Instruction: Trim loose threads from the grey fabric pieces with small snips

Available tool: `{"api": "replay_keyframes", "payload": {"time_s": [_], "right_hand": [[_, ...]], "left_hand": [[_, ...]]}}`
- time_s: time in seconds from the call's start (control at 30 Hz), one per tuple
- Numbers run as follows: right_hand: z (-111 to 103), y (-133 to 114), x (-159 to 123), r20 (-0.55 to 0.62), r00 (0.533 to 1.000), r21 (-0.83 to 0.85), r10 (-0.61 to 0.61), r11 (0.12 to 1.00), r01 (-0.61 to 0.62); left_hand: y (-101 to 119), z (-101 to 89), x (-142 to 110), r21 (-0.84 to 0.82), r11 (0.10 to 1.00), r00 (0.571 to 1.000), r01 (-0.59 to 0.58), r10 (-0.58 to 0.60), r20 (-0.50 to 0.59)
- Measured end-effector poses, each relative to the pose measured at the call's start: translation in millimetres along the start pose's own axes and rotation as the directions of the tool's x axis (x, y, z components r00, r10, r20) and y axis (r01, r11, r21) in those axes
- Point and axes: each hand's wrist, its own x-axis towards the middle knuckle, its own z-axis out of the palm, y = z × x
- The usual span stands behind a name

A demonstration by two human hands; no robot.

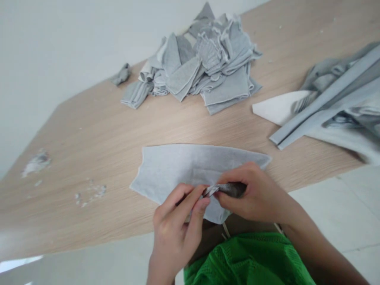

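Close to the table's front edge, my left hand (181,225) and my right hand (252,194) meet with their fingertips nearly together. Both are closed in a pinch on a narrow, bunched strip of grey cloth (212,190), dark toward the right hand and paler in the middle. My fingers cover much of it, so its full shape is hidden. Directly beneath lies a flat, light grey cloth piece (169,166), wavy at its left end and pointed at its right. Its lower part shows under my hands.
A heap of grey cloth pieces (190,67) lies along the far side of the table (97,130). On the right is another pile of grey and white cloth (335,99), partly blurred. Pale lint (37,163) and small scraps (92,192) lie at the left.
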Motion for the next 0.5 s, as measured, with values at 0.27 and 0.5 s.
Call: {"api": "replay_keyframes", "payload": {"time_s": [0.27, 0.5], "right_hand": [[38.8, -41.1, 48.5, 0.121, 0.990, -0.194, -0.073, 0.976, 0.096], [91.5, -59.6, 89.7, 0.236, 0.966, -0.285, -0.109, 0.942, 0.176]], "left_hand": [[-33.5, -31.4, -25.6, -0.047, 0.990, 0.967, 0.131, -0.138, -0.215], [-75.9, -59.4, -52.2, -0.108, 0.975, 0.919, 0.194, -0.219, -0.329]]}}
